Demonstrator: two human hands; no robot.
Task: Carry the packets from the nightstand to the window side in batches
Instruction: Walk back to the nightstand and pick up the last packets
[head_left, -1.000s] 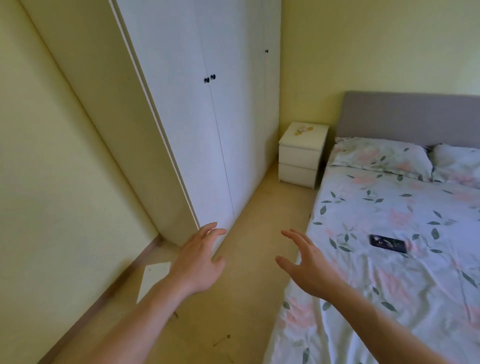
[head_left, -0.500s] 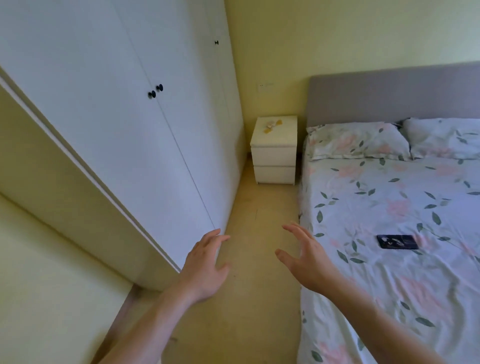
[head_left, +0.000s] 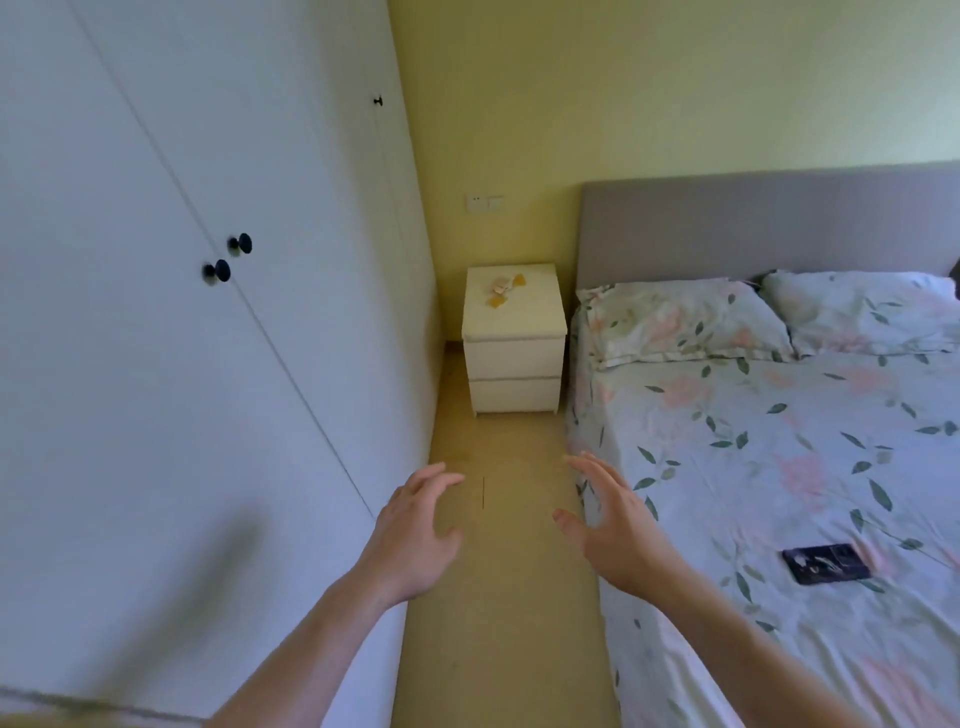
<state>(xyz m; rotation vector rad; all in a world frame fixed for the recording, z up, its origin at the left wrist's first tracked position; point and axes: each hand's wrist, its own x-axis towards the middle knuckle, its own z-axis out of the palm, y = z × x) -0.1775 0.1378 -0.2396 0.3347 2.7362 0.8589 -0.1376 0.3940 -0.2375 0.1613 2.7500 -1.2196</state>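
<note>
Packets lie on nightstand; both hands bare.

Soft daylight, moderately bright, even; source outside view. No glare. Blurred grey shadow on wardrobe low left, near left arm. Wardrobe reads bluish-white, wall yellow-green. Wide-angle distortion: wardrobe edges and headboard lean and bow toward frame borders. Slight softness overall; packets on nightstand too small for detail. Bottom-left corner smeared.
</note>
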